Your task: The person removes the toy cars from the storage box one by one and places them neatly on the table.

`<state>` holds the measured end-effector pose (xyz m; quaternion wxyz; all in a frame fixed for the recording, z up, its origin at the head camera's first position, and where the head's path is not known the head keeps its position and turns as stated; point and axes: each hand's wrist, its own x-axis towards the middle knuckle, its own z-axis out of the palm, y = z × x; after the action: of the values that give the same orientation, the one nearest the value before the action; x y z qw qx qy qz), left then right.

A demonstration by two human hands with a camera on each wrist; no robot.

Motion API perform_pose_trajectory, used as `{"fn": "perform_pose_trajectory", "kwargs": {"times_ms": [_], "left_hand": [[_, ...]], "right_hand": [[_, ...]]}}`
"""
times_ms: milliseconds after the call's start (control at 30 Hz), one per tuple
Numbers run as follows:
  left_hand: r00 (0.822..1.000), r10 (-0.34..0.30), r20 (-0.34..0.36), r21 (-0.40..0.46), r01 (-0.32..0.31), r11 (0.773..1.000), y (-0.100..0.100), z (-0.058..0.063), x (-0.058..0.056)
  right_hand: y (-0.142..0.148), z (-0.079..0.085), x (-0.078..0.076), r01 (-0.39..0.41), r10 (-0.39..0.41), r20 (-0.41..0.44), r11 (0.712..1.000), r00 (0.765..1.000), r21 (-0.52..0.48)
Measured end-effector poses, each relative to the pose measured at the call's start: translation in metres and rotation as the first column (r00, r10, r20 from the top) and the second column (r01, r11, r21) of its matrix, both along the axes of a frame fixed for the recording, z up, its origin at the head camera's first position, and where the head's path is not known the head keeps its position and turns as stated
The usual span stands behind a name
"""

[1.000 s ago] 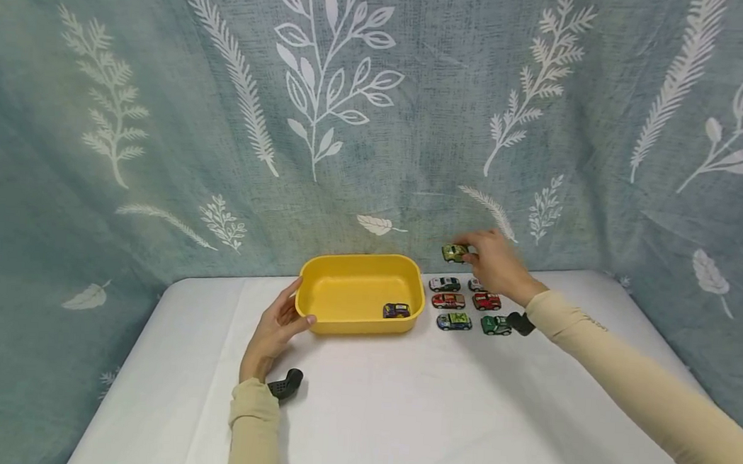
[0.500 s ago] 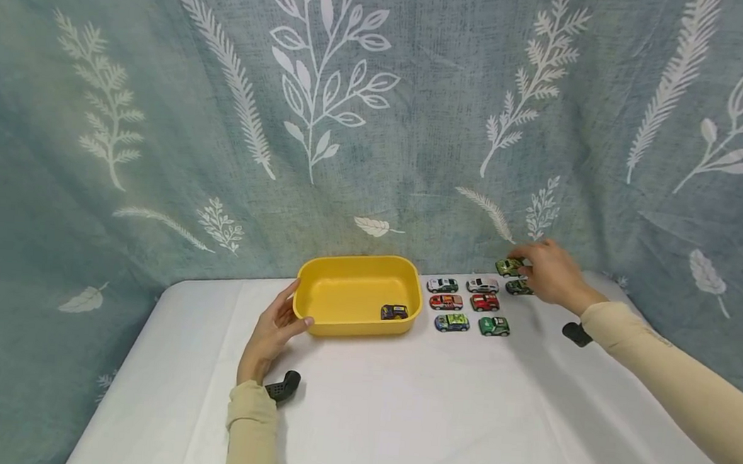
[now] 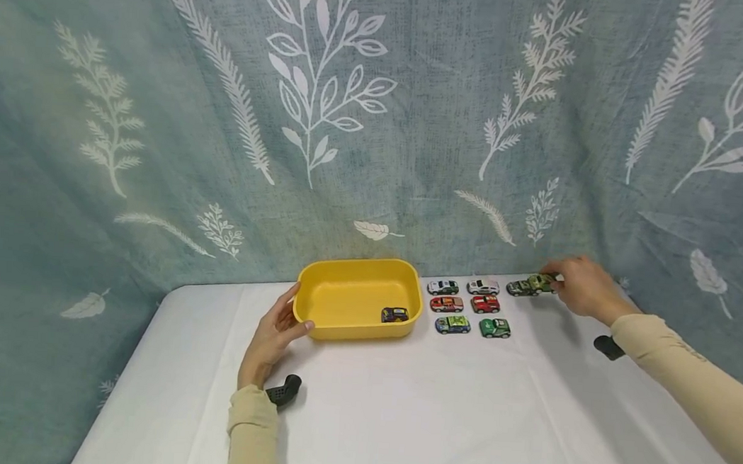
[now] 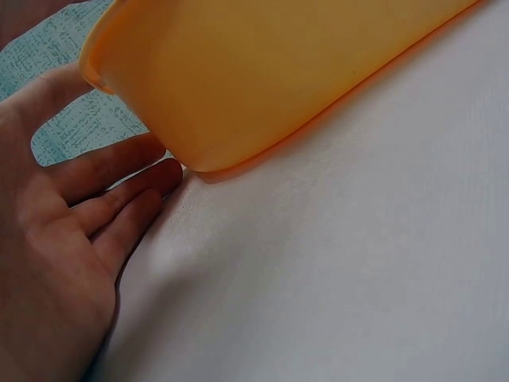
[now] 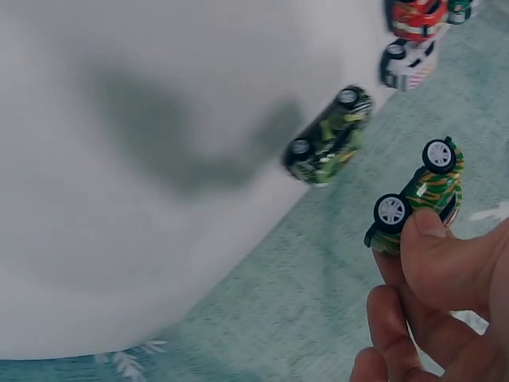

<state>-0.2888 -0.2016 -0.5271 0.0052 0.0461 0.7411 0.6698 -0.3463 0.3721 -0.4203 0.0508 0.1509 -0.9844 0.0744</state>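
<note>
My left hand (image 3: 270, 339) holds the left end of a yellow tray (image 3: 355, 335), its thumb at the near corner and a finger at the left rim. In the left wrist view, fingertips (image 4: 169, 173) rest against the tray's corner. A purple toy car (image 3: 395, 315) lies inside, at the right. My right hand (image 3: 588, 286) pinches a green-and-yellow striped toy car (image 5: 429, 187) between thumb and fingers, raised above the table near the back right. Just left of it a dark green camouflage toy car (image 5: 330, 139) stands at the table's back edge.
Right of the tray, toy cars stand in rows: two white ones, including a white car (image 3: 483, 287), an orange-red car (image 3: 446, 305), a red car (image 3: 485, 304), a blue-green car (image 3: 452, 325) and a green car (image 3: 495, 328). A patterned curtain (image 3: 377, 140) hangs behind the white-covered table (image 3: 398, 418).
My right hand has carried the striped toy car rightward past the rows and lowered it beside the camouflage car. My left hand stays at the tray.
</note>
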Motion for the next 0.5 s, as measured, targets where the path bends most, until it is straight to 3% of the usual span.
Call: {"fn": "perform_pose_trajectory", "kwargs": {"times_ms": [233, 500], "left_hand": [[1.0, -0.019, -0.018, -0.017, 0.018, 1.0, -0.003, 0.003, -0.002], [1.0, -0.025, 0.007, -0.004, 0.025, 1.0, -0.002, 0.0, -0.002]], "right_hand": [[0.01, -0.012, 0.002, 0.022, -0.022, 0.02, 1.0, 1.0, 0.009], [0.009, -0.034, 0.001, -0.122, 0.122, -0.069, 0.993, 0.99, 0.007]]}}
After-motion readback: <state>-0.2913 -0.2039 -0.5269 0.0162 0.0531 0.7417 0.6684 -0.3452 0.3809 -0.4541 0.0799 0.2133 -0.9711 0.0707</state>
